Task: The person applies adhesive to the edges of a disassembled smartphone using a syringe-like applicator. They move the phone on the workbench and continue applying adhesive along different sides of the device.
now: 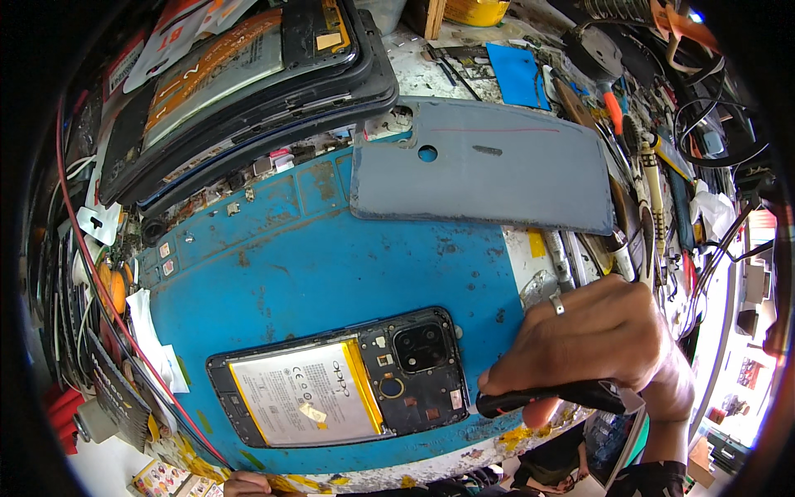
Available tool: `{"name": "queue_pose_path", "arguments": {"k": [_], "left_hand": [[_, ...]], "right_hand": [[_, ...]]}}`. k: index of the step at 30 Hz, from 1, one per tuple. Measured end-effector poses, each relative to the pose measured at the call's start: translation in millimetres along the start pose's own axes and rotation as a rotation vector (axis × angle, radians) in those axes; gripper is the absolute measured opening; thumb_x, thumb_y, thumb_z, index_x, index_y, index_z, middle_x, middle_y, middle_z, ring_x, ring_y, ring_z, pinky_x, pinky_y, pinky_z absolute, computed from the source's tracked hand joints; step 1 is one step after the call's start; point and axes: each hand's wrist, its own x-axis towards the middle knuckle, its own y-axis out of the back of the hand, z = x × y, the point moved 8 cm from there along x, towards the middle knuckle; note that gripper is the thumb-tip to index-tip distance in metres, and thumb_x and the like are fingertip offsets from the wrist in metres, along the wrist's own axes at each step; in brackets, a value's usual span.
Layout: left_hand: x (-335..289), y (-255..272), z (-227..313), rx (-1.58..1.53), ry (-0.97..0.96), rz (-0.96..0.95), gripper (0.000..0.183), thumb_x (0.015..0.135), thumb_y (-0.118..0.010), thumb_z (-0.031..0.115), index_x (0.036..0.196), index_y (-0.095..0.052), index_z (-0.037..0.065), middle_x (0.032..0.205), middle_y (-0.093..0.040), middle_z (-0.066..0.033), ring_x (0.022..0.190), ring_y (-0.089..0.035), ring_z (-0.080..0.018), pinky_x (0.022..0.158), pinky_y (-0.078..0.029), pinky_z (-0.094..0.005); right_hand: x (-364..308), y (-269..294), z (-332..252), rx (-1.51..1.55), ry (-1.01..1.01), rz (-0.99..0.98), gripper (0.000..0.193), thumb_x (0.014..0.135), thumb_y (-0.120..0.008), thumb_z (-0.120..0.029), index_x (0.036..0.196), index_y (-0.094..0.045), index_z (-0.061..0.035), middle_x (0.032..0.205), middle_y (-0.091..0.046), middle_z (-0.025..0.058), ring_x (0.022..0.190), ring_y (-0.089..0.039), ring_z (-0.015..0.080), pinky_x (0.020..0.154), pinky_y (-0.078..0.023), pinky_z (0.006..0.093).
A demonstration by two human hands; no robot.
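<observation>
An opened smartphone [418, 398] lies face down on the blue work mat [331, 273], its white battery [290, 398] with yellow edges and its camera block exposed. Just right of it, my right hand [592, 344], with a ring on one finger, is closed around a slim black object [555, 399] whose kind I cannot make out. Of my left hand [248, 484], only a few fingers show at the lower edge by the mat's near border; the rest is cut off. A grey phone back cover [505, 178] with a round hole rests across the mat's far right part.
Stacked opened phones or tablets [248, 99] stand at the far left. Tweezers, screwdrivers and an orange-handled brush [613, 112] crowd the right side. A blue card [517, 76] lies at the back. A red cable [95, 286] runs down the left side.
</observation>
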Motion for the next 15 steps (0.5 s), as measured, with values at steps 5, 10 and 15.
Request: {"name": "queue_pose_path", "arguments": {"k": [5,10,15], "left_hand": [[2,-4,4,-0.013,-0.01,-0.044,0.031,0.1,-0.028,0.013,0.122,-0.035,-0.008,0.057,-0.029,0.001,0.054,-0.031,-0.0098,0.054,-0.03,-0.0294],[2,-6,4,-0.054,-0.004,-0.009,0.033,0.099,-0.03,0.014,0.123,-0.036,-0.008,0.057,-0.03,0.001,0.053,-0.031,-0.0098,0.051,-0.03,-0.0281],[8,-10,-9,-0.162,0.206,-0.038,0.037,0.098,-0.035,0.018,0.125,-0.036,-0.007,0.058,-0.032,0.0003,0.053,-0.03,-0.0094,0.047,-0.028,-0.024]], "right_hand": [[3,0,-1,0.001,-0.037,0.009,0.028,0.053,-0.078,-0.008,0.078,-0.069,0.0006,0.065,-0.066,0.0082,0.054,-0.064,0.0192,0.049,-0.051,0.0271],[0,17,4,-0.054,-0.048,0.126,0.018,0.076,-0.069,-0.018,0.079,-0.068,0.0002,0.063,-0.065,0.0086,0.055,-0.065,0.0186,0.049,-0.051,0.0261],[-18,55,23,0.114,-0.291,0.508,0.051,0.097,-0.036,-0.044,0.113,-0.055,0.0002,0.083,-0.065,0.0102,0.06,-0.061,0.0131,0.054,-0.05,0.0234]]}}
